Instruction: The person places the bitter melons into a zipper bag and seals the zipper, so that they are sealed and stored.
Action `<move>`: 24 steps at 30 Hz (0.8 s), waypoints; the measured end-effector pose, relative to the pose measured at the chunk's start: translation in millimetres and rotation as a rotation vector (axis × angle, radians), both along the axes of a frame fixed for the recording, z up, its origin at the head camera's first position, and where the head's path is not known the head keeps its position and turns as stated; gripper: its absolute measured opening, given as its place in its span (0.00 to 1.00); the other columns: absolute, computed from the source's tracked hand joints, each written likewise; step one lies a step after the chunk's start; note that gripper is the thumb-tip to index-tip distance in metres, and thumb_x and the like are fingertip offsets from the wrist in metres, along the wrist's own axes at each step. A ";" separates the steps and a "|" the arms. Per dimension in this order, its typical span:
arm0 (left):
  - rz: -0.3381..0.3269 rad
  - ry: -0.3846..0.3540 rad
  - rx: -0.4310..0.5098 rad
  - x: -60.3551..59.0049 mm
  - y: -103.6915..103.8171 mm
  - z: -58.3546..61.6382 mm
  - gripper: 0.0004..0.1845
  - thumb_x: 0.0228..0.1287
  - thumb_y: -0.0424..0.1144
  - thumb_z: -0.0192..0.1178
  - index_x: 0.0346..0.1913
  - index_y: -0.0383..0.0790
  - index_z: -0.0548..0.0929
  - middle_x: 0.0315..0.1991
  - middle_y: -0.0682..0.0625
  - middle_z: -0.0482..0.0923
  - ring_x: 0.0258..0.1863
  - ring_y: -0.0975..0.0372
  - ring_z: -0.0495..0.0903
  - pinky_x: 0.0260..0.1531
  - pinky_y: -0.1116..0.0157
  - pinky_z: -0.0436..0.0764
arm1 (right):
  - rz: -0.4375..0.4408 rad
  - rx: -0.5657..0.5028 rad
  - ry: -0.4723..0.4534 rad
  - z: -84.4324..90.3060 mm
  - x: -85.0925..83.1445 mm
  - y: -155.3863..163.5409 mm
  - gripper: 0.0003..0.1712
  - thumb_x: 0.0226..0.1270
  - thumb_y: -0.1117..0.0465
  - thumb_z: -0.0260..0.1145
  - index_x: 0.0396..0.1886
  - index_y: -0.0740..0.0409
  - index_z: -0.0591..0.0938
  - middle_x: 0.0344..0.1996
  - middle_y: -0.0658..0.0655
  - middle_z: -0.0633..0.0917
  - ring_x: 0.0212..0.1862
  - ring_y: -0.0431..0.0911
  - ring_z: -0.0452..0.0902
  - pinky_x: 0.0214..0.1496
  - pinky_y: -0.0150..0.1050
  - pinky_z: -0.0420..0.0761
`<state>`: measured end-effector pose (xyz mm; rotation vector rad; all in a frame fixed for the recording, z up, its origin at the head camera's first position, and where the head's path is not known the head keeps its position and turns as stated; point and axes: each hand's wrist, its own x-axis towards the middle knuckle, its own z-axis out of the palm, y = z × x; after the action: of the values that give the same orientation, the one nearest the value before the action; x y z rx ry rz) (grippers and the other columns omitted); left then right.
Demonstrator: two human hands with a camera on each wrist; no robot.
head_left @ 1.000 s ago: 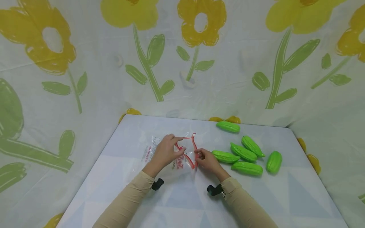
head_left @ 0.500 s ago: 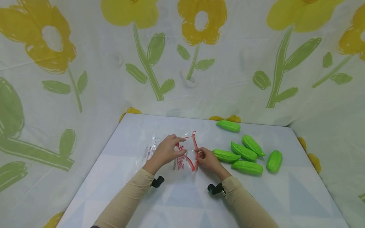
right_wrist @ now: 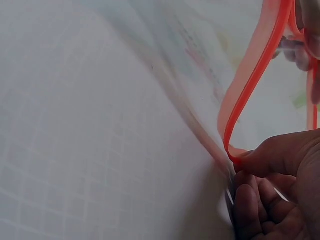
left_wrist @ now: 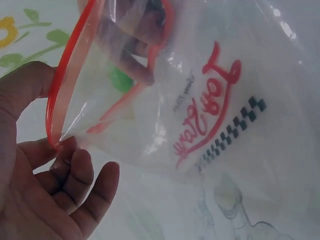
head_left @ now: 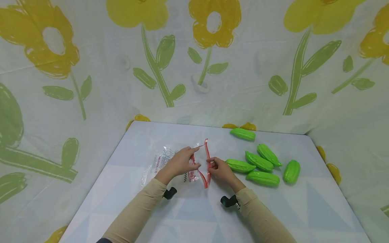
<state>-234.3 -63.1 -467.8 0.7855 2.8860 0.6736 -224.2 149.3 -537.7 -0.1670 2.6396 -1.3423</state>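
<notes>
A clear plastic zip bag with red zip strips and red lettering lies mid-table. Its mouth gapes between the two hands. My left hand is at the mouth, with thumb and index finger spread apart against the bag. In the left wrist view, the left hand lies beside the red strip, its lower fingers loosely bent. My right hand pinches the mouth's right-hand red strip. In the right wrist view, thumb and fingers of the right hand grip that edge near its lower bend.
Several bright green ridged vegetables, perhaps bitter melons, lie right of the hands; the nearest melon is close to my right hand. Another melon lies near the back edge. A flower-print curtain surrounds the white table.
My left hand has shifted slightly right, further into the bag's mouth. The lower red corner has dropped a little and the mouth looks wider. My right hand stays almost still; the melons have not moved.
</notes>
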 end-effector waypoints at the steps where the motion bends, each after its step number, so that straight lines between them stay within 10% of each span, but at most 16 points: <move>1: -0.005 0.003 0.002 -0.3 -0.3 -1.7 0.36 0.55 0.56 0.60 0.66 0.48 0.68 0.54 0.48 0.73 0.49 0.59 0.73 0.48 0.59 0.77 | -0.001 -0.003 -0.001 -0.1 -0.1 -0.1 0.21 0.58 0.62 0.67 0.52 0.51 0.78 0.32 0.49 0.79 0.34 0.43 0.73 0.31 0.33 0.77; 24: -0.105 0.023 0.013 2.5 -3.4 -18.0 0.43 0.57 0.61 0.57 0.70 0.40 0.60 0.71 0.52 0.54 0.68 0.58 0.57 0.64 0.58 0.63 | -0.008 0.024 0.021 2.0 0.1 -3.5 0.26 0.59 0.60 0.67 0.58 0.47 0.75 0.30 0.50 0.79 0.31 0.43 0.72 0.31 0.34 0.75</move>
<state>-231.8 -66.5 -485.9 0.9443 2.8393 0.6763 -224.1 145.8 -535.6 -0.1687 2.6748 -1.3182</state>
